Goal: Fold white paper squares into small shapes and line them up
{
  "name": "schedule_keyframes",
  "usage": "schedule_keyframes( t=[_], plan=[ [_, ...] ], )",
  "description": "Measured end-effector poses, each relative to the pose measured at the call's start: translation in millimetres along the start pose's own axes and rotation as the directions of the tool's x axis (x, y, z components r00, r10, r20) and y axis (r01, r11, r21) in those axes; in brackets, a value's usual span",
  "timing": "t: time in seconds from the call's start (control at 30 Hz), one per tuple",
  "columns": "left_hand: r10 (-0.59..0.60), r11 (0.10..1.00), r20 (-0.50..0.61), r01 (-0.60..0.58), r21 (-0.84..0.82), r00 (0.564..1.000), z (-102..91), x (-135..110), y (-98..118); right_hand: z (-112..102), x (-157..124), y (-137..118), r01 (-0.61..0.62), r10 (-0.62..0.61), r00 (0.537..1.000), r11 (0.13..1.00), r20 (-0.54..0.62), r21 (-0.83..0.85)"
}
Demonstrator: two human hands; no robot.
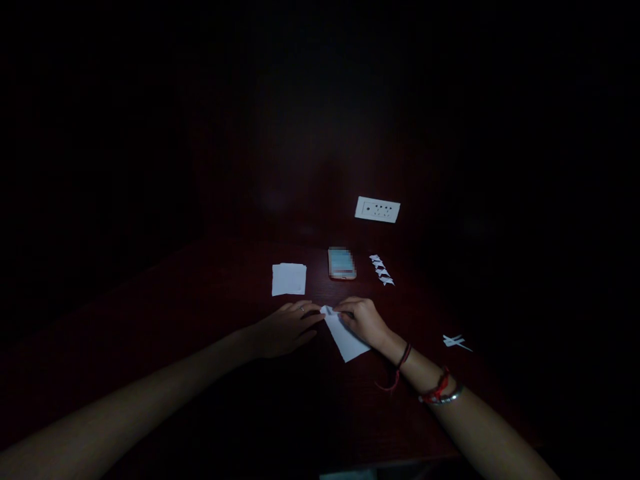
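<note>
Paper [349,341] lies slanted, long axis running from the fingertips back under the right hand [363,321], whose curled fingers cover its far corner, grip unclear; the left hand [286,328], fingers flat and open, touches that corner.

White paper sheet [347,341]: small, plain, unmarked. It lies flat on the dark table [200,300], set at a slant. The upper end sits between the left hand [287,330] and the right hand [363,321], with fingertips of both touching it; that end looks folded into a small point. The lower corner juts out beneath the right hand, beside the wrist. Light is dim and the crease detail is unclear.
</note>
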State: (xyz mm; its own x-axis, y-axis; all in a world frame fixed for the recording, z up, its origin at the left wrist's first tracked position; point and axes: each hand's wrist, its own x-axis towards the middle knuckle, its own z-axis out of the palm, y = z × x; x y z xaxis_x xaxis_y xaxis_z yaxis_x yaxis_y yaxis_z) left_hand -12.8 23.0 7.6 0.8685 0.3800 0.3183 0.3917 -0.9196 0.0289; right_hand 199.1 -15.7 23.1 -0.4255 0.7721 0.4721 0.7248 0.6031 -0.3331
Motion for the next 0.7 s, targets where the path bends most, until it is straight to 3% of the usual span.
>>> schedule_keyframes(
  t=[0.43,0.7],
  plan=[
    [0.012,1.000,0.034,-0.012,-0.017,0.999,1.1,-3.0,-5.2,-0.1,-6.1,5.4,0.191,-0.184,0.971,0.981,0.153,-0.030],
    [0.073,0.997,0.055,-0.074,0.008,0.996,0.3,-3.4,-8.9,0.3,-6.6,4.8,0.255,-0.239,0.956,0.964,0.172,-0.080]
  ],
)
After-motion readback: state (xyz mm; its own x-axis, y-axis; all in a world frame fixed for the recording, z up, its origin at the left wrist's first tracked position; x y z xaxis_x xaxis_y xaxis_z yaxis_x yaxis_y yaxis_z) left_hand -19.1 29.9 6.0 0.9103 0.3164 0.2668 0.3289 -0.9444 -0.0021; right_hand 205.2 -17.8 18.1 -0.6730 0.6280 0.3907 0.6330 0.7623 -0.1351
